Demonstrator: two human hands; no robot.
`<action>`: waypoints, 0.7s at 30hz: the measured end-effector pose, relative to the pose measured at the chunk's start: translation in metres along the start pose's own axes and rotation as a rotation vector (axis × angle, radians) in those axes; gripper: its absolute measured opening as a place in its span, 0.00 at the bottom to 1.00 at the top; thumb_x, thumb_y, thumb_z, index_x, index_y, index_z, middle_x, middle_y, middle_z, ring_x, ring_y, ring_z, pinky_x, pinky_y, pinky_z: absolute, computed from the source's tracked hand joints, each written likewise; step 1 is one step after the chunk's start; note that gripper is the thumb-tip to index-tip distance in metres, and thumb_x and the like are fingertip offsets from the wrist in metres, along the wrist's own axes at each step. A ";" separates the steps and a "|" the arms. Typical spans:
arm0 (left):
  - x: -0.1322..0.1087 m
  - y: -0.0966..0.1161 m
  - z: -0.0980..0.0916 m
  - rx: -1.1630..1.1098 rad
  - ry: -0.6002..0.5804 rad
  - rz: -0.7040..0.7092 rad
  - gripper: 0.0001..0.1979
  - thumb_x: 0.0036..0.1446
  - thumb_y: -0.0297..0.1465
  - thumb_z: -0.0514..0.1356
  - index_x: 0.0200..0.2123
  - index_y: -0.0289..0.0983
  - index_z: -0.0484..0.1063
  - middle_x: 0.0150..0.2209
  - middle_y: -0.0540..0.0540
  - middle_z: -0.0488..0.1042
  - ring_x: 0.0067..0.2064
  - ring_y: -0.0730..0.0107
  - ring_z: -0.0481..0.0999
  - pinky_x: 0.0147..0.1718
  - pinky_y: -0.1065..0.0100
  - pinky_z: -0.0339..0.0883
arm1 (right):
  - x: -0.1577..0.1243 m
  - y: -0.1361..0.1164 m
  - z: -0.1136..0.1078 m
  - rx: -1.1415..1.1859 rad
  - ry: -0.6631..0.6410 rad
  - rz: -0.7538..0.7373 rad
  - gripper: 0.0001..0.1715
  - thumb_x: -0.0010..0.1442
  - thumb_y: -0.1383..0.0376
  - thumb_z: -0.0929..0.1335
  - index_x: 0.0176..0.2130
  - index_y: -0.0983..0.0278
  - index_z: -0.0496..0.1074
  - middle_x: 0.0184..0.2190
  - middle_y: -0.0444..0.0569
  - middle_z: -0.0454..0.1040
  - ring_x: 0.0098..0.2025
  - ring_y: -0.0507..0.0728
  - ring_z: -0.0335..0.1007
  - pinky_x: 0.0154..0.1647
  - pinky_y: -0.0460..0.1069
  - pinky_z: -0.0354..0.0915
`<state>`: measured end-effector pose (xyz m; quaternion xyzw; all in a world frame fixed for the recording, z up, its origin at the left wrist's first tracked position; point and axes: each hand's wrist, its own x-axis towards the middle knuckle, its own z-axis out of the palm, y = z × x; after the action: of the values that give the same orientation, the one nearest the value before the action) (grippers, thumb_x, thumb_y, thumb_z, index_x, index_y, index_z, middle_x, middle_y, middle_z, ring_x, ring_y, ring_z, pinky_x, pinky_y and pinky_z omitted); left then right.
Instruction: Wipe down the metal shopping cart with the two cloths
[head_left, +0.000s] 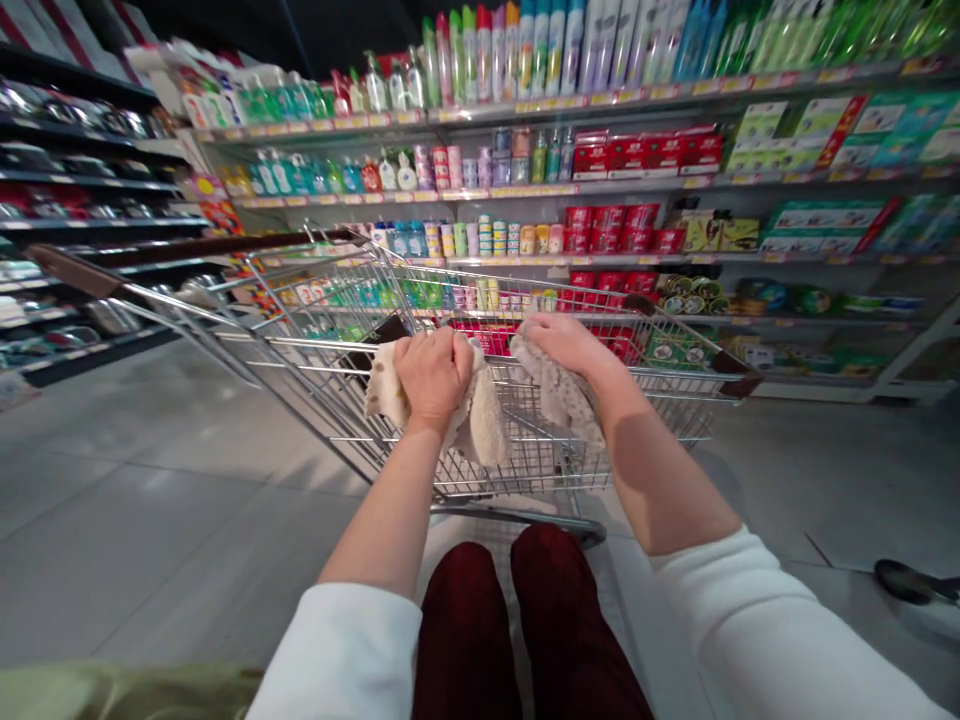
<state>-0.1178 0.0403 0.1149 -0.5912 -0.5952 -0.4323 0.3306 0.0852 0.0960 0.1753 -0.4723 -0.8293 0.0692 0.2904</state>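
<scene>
A metal shopping cart (300, 385) stands sideways in front of my knees, its brown-ended handle at the left. My left hand (435, 370) is closed round a cream cloth (487, 415) at the near top rail of the basket, and the cloth hangs down over the wires. Farther right along the same rail, my right hand (559, 345) grips a greyish cloth (559, 400) draped down the side; its fingertips are partly hidden. A dark flat object (379, 340) shows in the basket beyond my left hand.
Behind the cart a long shelf unit (517, 190) carries rows of bottles, jars and red boxes (630, 153). At the left, dark shelves (90, 180) hold shiny metal ware. Grey tiled floor (172, 520) surrounds the cart. A black wheel-like object (904, 580) lies at the far right.
</scene>
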 end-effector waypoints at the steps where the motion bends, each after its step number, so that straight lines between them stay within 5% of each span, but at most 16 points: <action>1: 0.000 -0.001 0.000 -0.004 -0.004 -0.003 0.17 0.67 0.36 0.46 0.25 0.42 0.64 0.24 0.46 0.69 0.32 0.61 0.64 0.39 0.58 0.51 | 0.004 0.005 0.003 0.070 -0.100 -0.050 0.15 0.62 0.62 0.59 0.30 0.62 0.71 0.35 0.50 0.77 0.39 0.56 0.69 0.42 0.51 0.64; 6: -0.011 -0.001 0.004 -0.057 0.035 -0.025 0.16 0.66 0.38 0.47 0.30 0.41 0.68 0.29 0.45 0.72 0.38 0.59 0.68 0.47 0.56 0.56 | 0.007 0.012 0.008 0.141 -0.214 -0.141 0.19 0.64 0.61 0.57 0.24 0.61 0.64 0.33 0.49 0.76 0.37 0.55 0.66 0.44 0.51 0.63; 12: -0.047 0.024 0.027 -0.144 0.147 -0.097 0.25 0.59 0.44 0.54 0.53 0.33 0.69 0.50 0.33 0.72 0.58 0.47 0.64 0.62 0.46 0.49 | 0.001 0.006 0.008 0.153 -0.171 -0.086 0.19 0.63 0.59 0.57 0.25 0.61 0.66 0.32 0.49 0.75 0.35 0.55 0.65 0.36 0.50 0.61; 16: -0.097 0.030 0.048 -0.062 -0.091 -0.120 0.24 0.59 0.41 0.56 0.52 0.31 0.72 0.44 0.30 0.73 0.50 0.44 0.70 0.56 0.42 0.56 | -0.001 0.006 0.010 0.158 -0.170 -0.091 0.18 0.63 0.59 0.57 0.25 0.62 0.66 0.30 0.49 0.74 0.34 0.55 0.64 0.34 0.49 0.59; 19: -0.150 0.024 0.056 -0.024 -0.411 0.042 0.18 0.60 0.36 0.57 0.50 0.37 0.76 0.37 0.34 0.74 0.41 0.49 0.73 0.46 0.46 0.65 | 0.001 0.008 0.012 0.180 -0.174 -0.079 0.18 0.63 0.59 0.58 0.25 0.62 0.66 0.33 0.49 0.76 0.34 0.55 0.65 0.36 0.49 0.60; 21: -0.181 0.020 0.055 -0.031 -0.473 0.108 0.13 0.58 0.32 0.59 0.46 0.42 0.79 0.34 0.38 0.74 0.37 0.54 0.74 0.42 0.52 0.67 | 0.003 0.011 0.014 0.194 -0.176 -0.086 0.18 0.62 0.59 0.58 0.25 0.61 0.66 0.34 0.49 0.77 0.34 0.55 0.66 0.37 0.48 0.61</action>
<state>-0.0767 0.0133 -0.0692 -0.7121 -0.6167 -0.2727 0.1958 0.0844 0.1064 0.1614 -0.3983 -0.8604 0.1778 0.2636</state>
